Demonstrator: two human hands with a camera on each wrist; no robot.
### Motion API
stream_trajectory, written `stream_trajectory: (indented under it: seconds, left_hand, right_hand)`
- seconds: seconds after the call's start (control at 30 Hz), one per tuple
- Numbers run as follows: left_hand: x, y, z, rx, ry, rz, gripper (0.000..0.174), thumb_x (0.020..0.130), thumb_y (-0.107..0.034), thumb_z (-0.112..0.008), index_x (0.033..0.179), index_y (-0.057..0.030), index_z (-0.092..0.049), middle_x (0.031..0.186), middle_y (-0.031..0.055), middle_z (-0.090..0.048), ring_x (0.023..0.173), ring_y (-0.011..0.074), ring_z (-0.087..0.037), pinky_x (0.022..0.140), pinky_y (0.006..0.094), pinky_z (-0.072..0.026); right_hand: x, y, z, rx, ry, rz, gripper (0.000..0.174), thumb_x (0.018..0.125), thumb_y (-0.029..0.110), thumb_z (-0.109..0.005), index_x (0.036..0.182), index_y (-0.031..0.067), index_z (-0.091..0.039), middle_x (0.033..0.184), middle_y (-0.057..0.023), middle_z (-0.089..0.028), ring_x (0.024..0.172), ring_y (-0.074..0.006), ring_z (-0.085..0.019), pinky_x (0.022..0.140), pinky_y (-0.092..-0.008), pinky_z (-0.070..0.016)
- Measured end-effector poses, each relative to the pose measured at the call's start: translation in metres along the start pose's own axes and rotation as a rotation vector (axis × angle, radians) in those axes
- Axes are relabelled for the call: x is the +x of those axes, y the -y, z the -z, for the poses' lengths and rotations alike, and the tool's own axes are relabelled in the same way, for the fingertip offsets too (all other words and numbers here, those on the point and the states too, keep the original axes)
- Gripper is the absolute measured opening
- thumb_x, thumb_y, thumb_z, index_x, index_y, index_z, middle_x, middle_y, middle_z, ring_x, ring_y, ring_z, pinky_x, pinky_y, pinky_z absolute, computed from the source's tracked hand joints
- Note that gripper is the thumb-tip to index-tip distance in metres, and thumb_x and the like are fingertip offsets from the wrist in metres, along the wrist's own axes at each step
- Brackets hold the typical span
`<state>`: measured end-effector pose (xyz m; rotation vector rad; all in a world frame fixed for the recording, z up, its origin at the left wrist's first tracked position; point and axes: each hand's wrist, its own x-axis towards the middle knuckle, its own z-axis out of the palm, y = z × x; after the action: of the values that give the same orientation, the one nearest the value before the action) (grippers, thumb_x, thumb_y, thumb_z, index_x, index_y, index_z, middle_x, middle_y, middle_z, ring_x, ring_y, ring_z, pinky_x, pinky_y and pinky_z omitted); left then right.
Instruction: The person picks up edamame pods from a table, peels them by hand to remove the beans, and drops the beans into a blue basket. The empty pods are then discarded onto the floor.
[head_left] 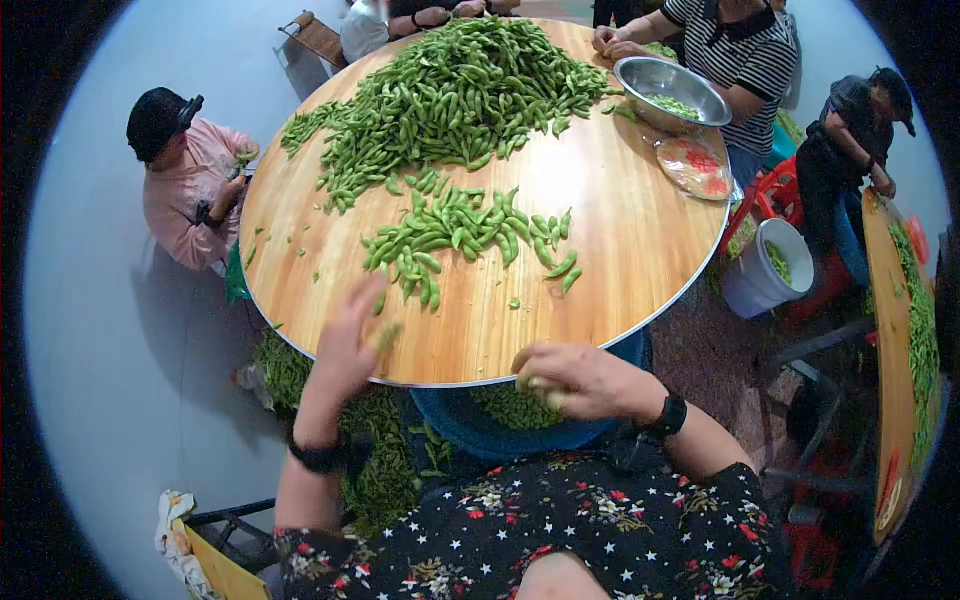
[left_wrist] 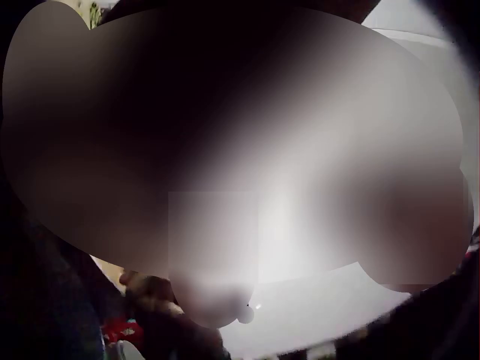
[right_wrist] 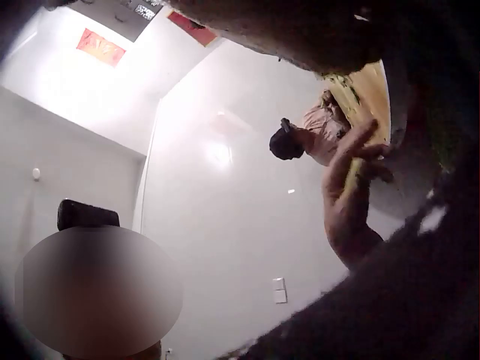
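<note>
Edamame pods (head_left: 455, 230) lie in a small loose group on the round wooden table (head_left: 590, 300). Just short of that group is my left hand (head_left: 345, 345), blurred, its fingers stretched toward the pods. A yellowish covering or patch shows at its thumb, and the right wrist view shows the same yellow on the left hand (right_wrist: 349, 191). My right hand (head_left: 590, 382) hovers at the table's near edge with bent fingers, a yellowish thumb beneath them. I cannot tell whether it holds anything. Below it, a blue basin (head_left: 450, 425) contains shelled green beans (head_left: 515, 405). The left wrist view is mostly blurred out.
A large edamame heap (head_left: 470, 90) covers the table's far side. At the right stand a steel bowl (head_left: 640, 75), a plastic-wrapped plate (head_left: 690, 165) and a white bucket (head_left: 745, 285). Several people sit or stand around. Husks (head_left: 375, 455) pile on the floor left.
</note>
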<state>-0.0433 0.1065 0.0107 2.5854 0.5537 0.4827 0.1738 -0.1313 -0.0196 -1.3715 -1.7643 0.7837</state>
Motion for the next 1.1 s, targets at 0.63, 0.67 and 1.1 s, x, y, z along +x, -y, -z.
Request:
stream_trajectory:
  seconds: [0.63, 0.67, 1.1]
  left_hand:
    - [0.145, 0.009, -0.067, -0.082, 0.034, -0.070, 0.047, 0.090, -0.039, -0.055, 0.117, -0.0012, -0.059, 0.116, 0.0273, -0.055, 0.108, 0.0390, -0.054, 0.091, 0.0430, -0.0436]
    - [0.167, 0.021, -0.073, -0.019, -0.118, -0.101, 0.036, 0.088, -0.033, -0.059, 0.097, 0.0009, -0.064, 0.095, 0.0234, -0.061, 0.090, 0.0372, -0.060, 0.079, 0.0421, -0.0483]
    - [0.261, 0.050, -0.118, 0.261, -0.206, -0.201, 0.007, 0.080, -0.004, -0.052, 0.078, 0.0005, -0.058, 0.079, 0.0223, -0.063, 0.079, 0.0402, -0.062, 0.071, 0.0459, -0.0504]
  right_hand:
    - [0.041, -0.085, 0.053, 0.152, -0.613, -0.102, 0.032, 0.085, 0.007, -0.053, 0.115, -0.0042, -0.057, 0.124, -0.0176, -0.057, 0.105, -0.0248, -0.059, 0.091, -0.0324, -0.0453]
    - [0.040, -0.079, 0.054, 0.232, -0.635, -0.186, 0.031, 0.085, 0.006, -0.052, 0.115, -0.0038, -0.057, 0.124, -0.0179, -0.057, 0.106, -0.0244, -0.058, 0.091, -0.0324, -0.0451]
    - [0.049, -0.089, 0.059, 0.034, -0.641, -0.137, 0.038, 0.083, 0.010, -0.054, 0.120, 0.0001, -0.057, 0.139, -0.0208, -0.044, 0.131, -0.0321, -0.042, 0.106, -0.0363, -0.0340]
